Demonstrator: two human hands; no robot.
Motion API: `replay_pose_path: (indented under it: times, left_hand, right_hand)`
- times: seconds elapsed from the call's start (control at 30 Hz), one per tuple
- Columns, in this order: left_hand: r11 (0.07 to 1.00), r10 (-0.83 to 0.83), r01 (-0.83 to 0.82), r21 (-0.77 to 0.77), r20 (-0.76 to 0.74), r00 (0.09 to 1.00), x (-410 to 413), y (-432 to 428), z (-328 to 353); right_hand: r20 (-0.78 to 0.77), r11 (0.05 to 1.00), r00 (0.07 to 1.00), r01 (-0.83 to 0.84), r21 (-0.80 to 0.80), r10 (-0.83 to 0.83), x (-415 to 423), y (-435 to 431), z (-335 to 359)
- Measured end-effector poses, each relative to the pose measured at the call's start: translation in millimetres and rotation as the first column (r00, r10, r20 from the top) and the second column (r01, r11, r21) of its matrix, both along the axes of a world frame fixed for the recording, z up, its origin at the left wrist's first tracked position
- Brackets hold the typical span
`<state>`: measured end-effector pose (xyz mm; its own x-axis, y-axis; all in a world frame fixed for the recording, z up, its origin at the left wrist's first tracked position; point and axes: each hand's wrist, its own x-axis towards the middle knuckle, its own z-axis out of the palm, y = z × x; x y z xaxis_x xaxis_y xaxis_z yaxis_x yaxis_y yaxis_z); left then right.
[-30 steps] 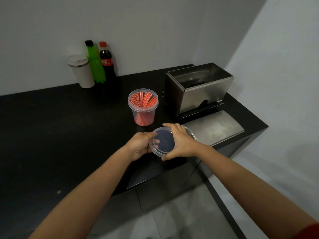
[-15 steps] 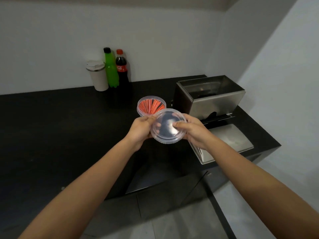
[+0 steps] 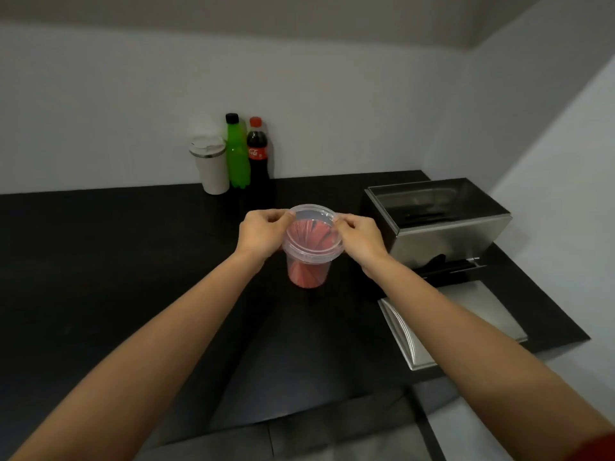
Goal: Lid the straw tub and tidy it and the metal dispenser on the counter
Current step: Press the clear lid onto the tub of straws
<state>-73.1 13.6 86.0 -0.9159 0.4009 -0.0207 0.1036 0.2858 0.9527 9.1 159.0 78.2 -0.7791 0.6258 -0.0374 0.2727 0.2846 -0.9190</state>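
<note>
Both hands, left hand (image 3: 263, 232) and right hand (image 3: 361, 237), pinch clear lid (image 3: 312, 227) rim on straw tub (image 3: 309, 264). Risk: uneven press cocks lid, tips tub toward metal dispenser (image 3: 439, 224).

Two hands are seen, the left hand (image 3: 263, 232) and the right hand (image 3: 361, 239). One tub (image 3: 311, 251) is counted, with one lid (image 3: 312, 224) on it; the red straws (image 3: 307, 274) inside are too tightly packed to be counted. One dispenser (image 3: 442, 224) is seen, and one flat metal cover (image 3: 466, 324) beside it. Two bottles are counted, one green bottle (image 3: 237, 154) and one cola bottle (image 3: 258, 154). One tumbler (image 3: 211, 166) is seen. One counter (image 3: 116, 261) is counted.
</note>
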Motion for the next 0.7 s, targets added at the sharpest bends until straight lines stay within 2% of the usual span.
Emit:
replay_pose_path:
  times: [0.2,0.3,0.7]
  left_hand:
    - [0.992,-0.045,0.042,-0.121,-0.027,0.999,-32,11,-11]
    - [0.983,-0.074,0.063,-0.170,-0.063,0.995,-42,15,-14]
    - [0.954,-0.167,0.140,-0.263,-0.080,0.983,-50,17,-19]
  right_hand:
    - [0.068,0.969,0.998,-0.008,0.249,-0.009,-32,16,-4]
    - [0.085,0.949,0.996,-0.002,0.316,-0.026,-41,19,-5]
    - [0.133,0.968,0.991,-0.035,0.250,0.001,-46,31,-16]
